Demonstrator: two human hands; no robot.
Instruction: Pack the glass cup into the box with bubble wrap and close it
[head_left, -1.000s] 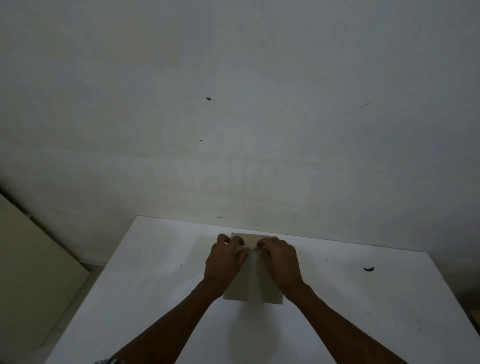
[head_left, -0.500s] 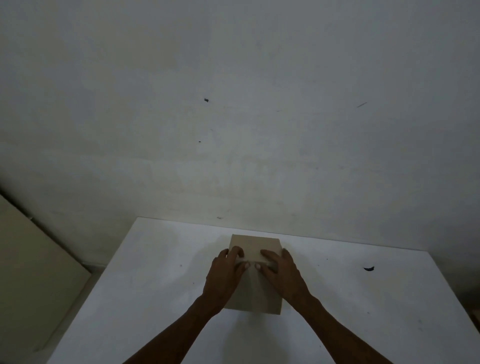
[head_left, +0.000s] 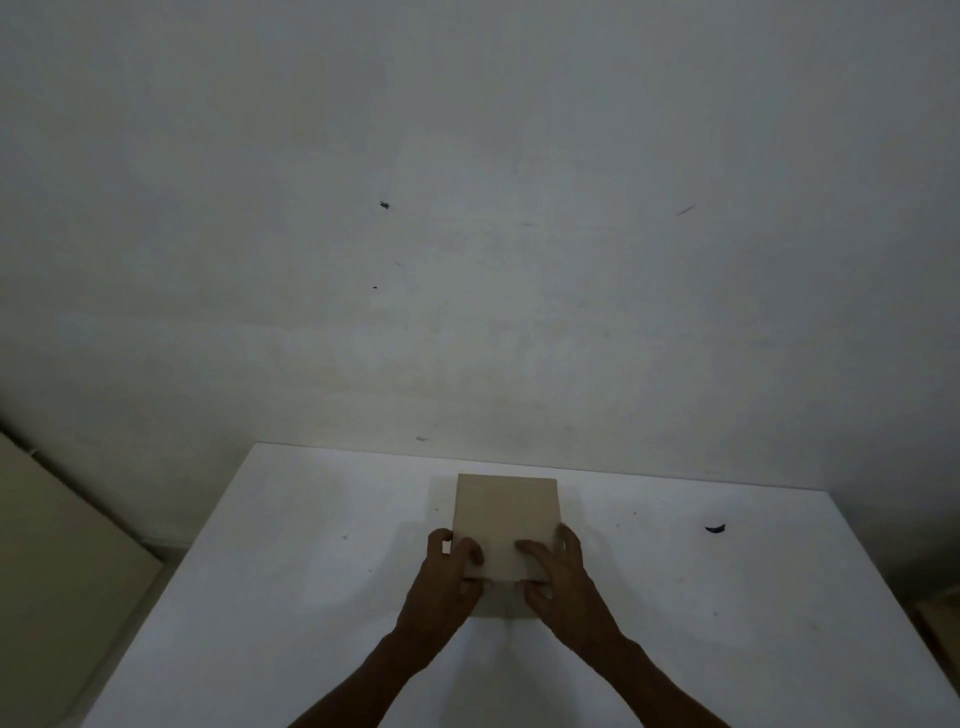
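A plain brown cardboard box (head_left: 506, 512) stands closed on the white table (head_left: 291, 571), near its middle. My left hand (head_left: 441, 587) holds the box's near left corner, fingers curled over the top edge. My right hand (head_left: 563, 582) holds the near right corner the same way, fingers spread on the lid. The top of the box is flat and shut. No glass cup and no bubble wrap show anywhere in view.
A small dark scrap (head_left: 715, 528) lies on the table at the right. A bare grey wall (head_left: 467, 234) rises right behind the table's far edge. A pale panel (head_left: 57, 561) leans low at the left, beside the table.
Both hands slid back from the far part of the lid to the box's near corners, baring the flat closed top. The box stayed in place.
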